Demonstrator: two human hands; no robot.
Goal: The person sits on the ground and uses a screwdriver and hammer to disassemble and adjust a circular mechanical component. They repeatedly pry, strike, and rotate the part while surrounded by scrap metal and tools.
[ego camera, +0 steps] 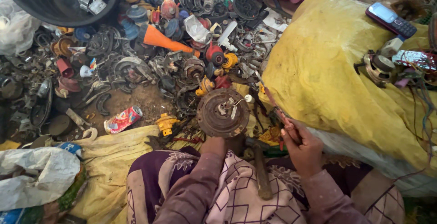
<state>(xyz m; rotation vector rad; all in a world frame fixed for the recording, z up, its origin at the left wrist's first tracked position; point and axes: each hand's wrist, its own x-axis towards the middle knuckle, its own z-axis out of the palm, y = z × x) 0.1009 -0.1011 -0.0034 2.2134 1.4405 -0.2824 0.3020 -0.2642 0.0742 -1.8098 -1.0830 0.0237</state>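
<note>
Head camera is looking straight down at a person sitting among scrap, and the right hand [302,144] is clenching round a thin reddish rod-like tool [275,108] whose tip is pointing up and away toward the junk heap, apparently so that it can be brought against the work. The left hand [217,143] is mostly hiding behind a rusty round motor disc [223,112], and it seems to be propping that disc up from below, tilted toward the camera so its hub and loose white wires are facing up; whether the fingers are closing on the rim cannot be told. The disc is sitting just left of the right hand, with the tool passing beside its right edge and not clearly touching it. A hammer [261,169] is lying across the patterned lap between the two forearms, within easy reach. Farther out, a yellow sack [327,69] is bulging on the right with a mobile phone [390,19] resting on top, while an orange cone [165,40] and a crushed red can [123,119] are lying in the scrap ahead
</note>
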